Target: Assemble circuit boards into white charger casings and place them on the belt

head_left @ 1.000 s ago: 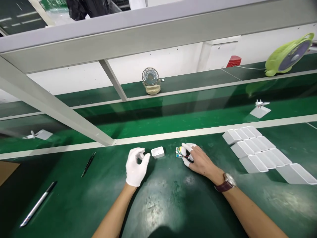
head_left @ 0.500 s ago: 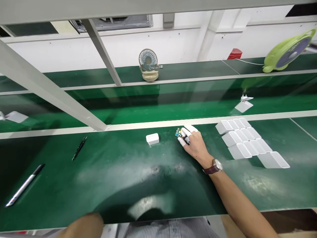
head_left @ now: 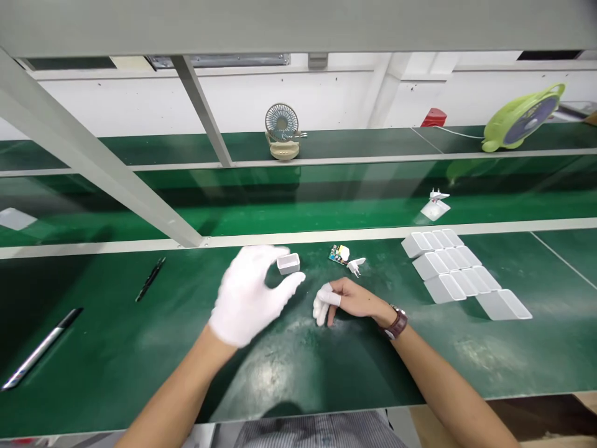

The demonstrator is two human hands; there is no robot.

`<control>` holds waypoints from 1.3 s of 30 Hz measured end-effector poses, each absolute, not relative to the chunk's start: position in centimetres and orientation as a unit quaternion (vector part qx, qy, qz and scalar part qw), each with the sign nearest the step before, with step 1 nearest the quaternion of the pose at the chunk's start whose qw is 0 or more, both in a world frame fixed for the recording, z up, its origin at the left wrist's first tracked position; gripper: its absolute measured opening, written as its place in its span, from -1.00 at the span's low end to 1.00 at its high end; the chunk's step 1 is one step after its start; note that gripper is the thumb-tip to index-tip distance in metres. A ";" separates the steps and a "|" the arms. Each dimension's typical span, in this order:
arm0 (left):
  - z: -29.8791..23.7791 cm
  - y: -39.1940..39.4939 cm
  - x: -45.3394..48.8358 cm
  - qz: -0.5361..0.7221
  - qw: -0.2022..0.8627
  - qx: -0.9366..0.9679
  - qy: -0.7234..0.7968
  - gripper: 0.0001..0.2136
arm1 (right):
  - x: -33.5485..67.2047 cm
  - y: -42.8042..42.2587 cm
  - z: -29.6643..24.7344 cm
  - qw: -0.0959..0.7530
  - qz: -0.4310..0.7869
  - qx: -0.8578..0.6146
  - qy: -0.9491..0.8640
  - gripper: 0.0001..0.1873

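Observation:
My left hand (head_left: 249, 292), in a white glove, is open, thumb and fingers spread around a small white open-topped plastic box (head_left: 288, 264). Whether it touches the box I cannot tell. My right hand (head_left: 347, 302), with white finger covers and a wristwatch, is curled with its fingers together and nothing visible in them. Beyond it on the green bench lie a small circuit board (head_left: 339, 254) with a yellow part and a white two-pin plug piece (head_left: 356, 266), both apart from the hand.
To the right stand rows of white plastic boxes (head_left: 450, 264). A pen (head_left: 150, 279) and a marker-like stick (head_left: 41, 350) lie left. A frame post (head_left: 140, 193) slants down to the bench. Behind are another plug piece (head_left: 435, 205), a small fan (head_left: 282, 130) and a green fan (head_left: 525, 118).
My left hand has come in from the lower left to the white box. My right hand has let go of the circuit board and plug piece and drawn back toward me.

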State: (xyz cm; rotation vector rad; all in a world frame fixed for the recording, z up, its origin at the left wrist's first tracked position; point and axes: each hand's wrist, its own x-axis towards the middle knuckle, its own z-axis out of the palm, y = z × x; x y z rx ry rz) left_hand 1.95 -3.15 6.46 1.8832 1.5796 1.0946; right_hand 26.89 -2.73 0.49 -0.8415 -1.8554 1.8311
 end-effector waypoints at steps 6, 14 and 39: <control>0.2 1.2 1.5 0.296 0.230 0.735 0.565 -0.51 | 25.4 -1.2 0.5 0.079 0.667 -0.247 -0.699 -0.36; -0.1 1.0 -2.6 0.373 0.155 0.693 0.597 -0.67 | 22.2 5.6 -0.3 0.305 0.369 -0.466 -0.743 -0.50; 1.7 2.4 -3.4 0.366 0.242 0.677 0.591 -0.59 | 32.8 1.2 -6.4 0.275 0.104 -0.566 -0.770 -0.42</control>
